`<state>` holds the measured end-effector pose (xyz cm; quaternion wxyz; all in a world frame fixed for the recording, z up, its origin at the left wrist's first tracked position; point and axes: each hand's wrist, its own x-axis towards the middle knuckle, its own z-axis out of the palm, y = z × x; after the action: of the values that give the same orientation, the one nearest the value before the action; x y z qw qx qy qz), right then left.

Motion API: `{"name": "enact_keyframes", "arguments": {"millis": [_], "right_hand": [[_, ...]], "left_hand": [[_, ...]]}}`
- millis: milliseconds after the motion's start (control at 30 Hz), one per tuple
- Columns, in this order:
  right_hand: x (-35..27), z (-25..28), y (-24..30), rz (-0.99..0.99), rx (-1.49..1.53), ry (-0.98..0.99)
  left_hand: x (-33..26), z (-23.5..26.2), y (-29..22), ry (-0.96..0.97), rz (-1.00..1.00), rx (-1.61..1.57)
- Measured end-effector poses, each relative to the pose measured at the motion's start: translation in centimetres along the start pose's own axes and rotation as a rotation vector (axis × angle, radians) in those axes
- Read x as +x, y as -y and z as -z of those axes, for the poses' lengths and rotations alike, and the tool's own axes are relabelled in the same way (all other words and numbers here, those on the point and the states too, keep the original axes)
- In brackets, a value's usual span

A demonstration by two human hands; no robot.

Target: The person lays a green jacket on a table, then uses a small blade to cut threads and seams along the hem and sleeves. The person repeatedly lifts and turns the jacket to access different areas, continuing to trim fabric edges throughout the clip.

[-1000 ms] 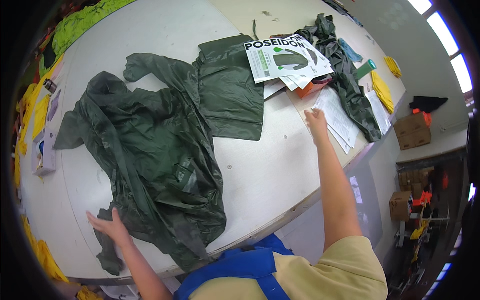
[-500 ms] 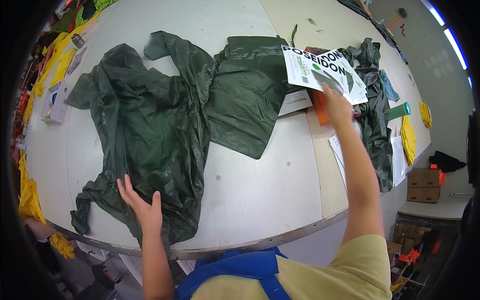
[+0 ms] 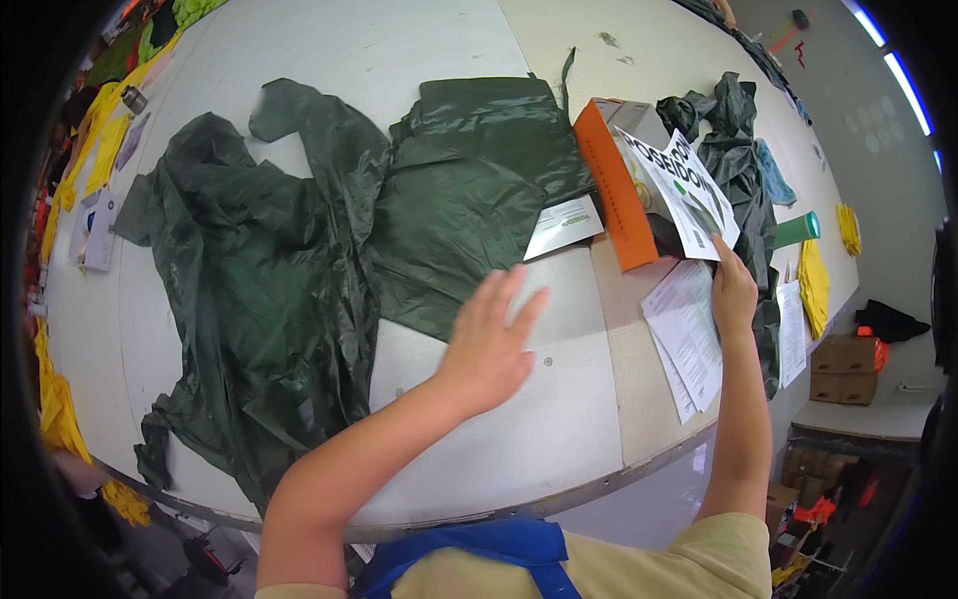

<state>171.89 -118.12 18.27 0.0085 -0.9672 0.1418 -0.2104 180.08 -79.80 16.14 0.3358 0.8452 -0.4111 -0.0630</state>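
At the right, my right hand (image 3: 735, 288) pinches the lower edge of some white printed leaflets (image 3: 689, 200), which lean over an open orange box (image 3: 614, 195). My left hand (image 3: 489, 344) holds nothing; its fingers are spread above the table, at the lower edge of a folded dark green garment (image 3: 469, 170). A dark green hooded jacket (image 3: 269, 270) lies crumpled on the left, its sleeve spread toward the folded garment. A white card (image 3: 565, 226) sticks out from under the folded garment's right side, beside the box.
Printed papers (image 3: 687, 324) lie right of my left hand. Farther right are another dark green garment (image 3: 733, 150), a green roll (image 3: 796, 230) and yellow cloth (image 3: 813, 285). A small white box (image 3: 94, 232) stands far left. The metal table edge (image 3: 599, 489) runs near my body.
My left hand has left the jacket's lower part and moved right. My right hand has drawn the leaflets down and to the right, uncovering more of the orange box.
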Motion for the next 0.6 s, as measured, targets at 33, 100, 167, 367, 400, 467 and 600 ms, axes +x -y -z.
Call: {"name": "enact_keyframes", "arguments": {"millis": [33,100,167,367,400,467,600], "right_hand": [[-0.1,0.0,-0.2,-0.016,0.025,-0.004],[-0.1,0.2,-0.4,-0.03,0.065,-0.017],[0.2,0.4,-0.3,-0.022,0.101,-0.036],[0.8,-0.6,0.5,0.132,0.021,-0.049],[1.1,-0.9,0.8,0.159,0.016,-0.041],[1.1,-1.0,0.9,0.199,-0.007,-0.021],[1.6,-1.1,0.8,0.208,0.009,0.018]], "left_hand": [[1.5,-1.3,-0.4,0.056,-0.028,-0.014],[4.3,-3.9,-0.9,0.171,-0.084,-0.048],[7.1,-6.4,-0.6,0.205,-0.09,-0.028],[14.5,-10.5,1.4,0.194,0.102,0.435],[14.6,-10.3,2.7,0.198,0.167,0.499],[14.3,-8.2,5.1,0.266,0.279,0.529],[13.6,-4.2,8.4,0.316,0.418,0.433]]}}
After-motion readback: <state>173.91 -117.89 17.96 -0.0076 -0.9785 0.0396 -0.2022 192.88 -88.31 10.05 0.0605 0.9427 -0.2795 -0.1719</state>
